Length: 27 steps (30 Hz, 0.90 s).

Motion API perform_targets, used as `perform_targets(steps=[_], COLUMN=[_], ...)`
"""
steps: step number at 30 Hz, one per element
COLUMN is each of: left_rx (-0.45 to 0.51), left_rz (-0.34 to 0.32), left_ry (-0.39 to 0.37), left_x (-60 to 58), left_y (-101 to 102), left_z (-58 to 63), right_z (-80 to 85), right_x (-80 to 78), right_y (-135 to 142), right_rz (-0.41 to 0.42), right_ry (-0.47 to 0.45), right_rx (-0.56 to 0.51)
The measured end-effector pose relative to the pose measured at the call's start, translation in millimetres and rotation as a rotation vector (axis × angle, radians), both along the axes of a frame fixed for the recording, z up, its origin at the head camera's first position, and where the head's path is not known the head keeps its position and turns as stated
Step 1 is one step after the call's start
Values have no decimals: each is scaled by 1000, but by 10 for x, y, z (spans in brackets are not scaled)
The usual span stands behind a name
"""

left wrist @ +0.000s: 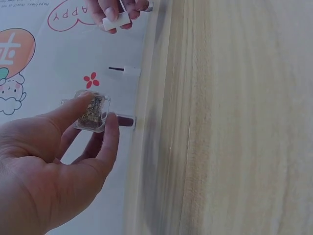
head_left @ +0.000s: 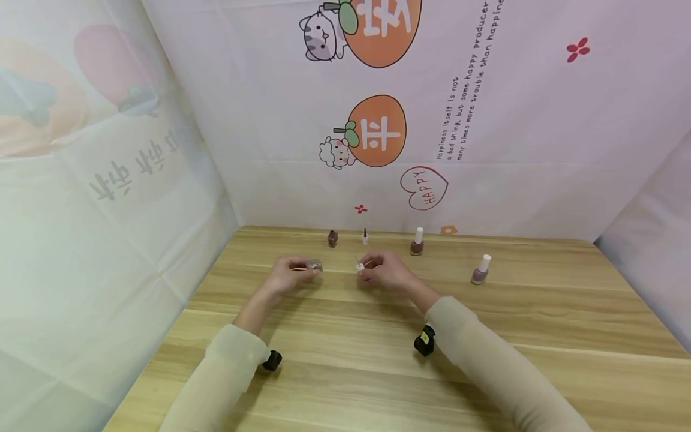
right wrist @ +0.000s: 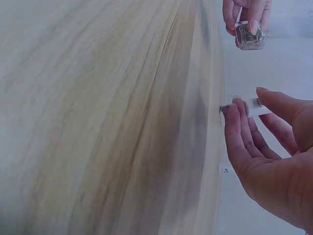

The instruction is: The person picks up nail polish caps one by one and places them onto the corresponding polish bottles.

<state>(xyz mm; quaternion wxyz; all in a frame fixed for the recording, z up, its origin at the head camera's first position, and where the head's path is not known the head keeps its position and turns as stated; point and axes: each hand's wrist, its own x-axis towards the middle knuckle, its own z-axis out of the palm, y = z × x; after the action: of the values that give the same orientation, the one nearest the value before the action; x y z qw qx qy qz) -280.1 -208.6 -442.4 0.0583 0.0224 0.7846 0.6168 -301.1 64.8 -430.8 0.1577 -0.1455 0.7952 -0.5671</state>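
Note:
My left hand (head_left: 288, 276) pinches a small clear glass nail polish bottle (left wrist: 93, 112) between thumb and fingers. Dark gold glitter shows through its glass, and no cap sits on it. A short way to the right, my right hand (head_left: 385, 270) holds a white nail polish cap (left wrist: 116, 21) by its fingertips, with a thin brush pointing up from it in the head view. The two hands are apart, above the back part of the table. Behind them stand an uncapped brown nail polish bottle (head_left: 332, 239) and another white cap (head_left: 365, 239), its dark brush upward.
To the right stand a capped mauve-brown nail polish bottle (head_left: 417, 247) and a capped purple one (head_left: 479, 275). A printed white cloth (head_left: 281, 192) hangs behind the wooden table (head_left: 335, 336) and along its sides. Small black devices (head_left: 424, 341) sit at both wrists.

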Motion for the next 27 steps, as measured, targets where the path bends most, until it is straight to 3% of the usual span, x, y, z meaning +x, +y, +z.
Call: perform_targets(steps=[6, 20, 27], left_rx=[-2, -28, 32], left_rz=[-54, -133, -177], left_ry=[19, 92, 76], left_x=[34, 90, 96], left_y=[67, 292, 413], left_z=[38, 83, 123], right_z=[18, 97, 166], right_x=[24, 78, 101], right_y=[70, 318, 440], right_rz=[-6, 44, 49], right_ry=[91, 220, 272], right_rx=[58, 4, 14])
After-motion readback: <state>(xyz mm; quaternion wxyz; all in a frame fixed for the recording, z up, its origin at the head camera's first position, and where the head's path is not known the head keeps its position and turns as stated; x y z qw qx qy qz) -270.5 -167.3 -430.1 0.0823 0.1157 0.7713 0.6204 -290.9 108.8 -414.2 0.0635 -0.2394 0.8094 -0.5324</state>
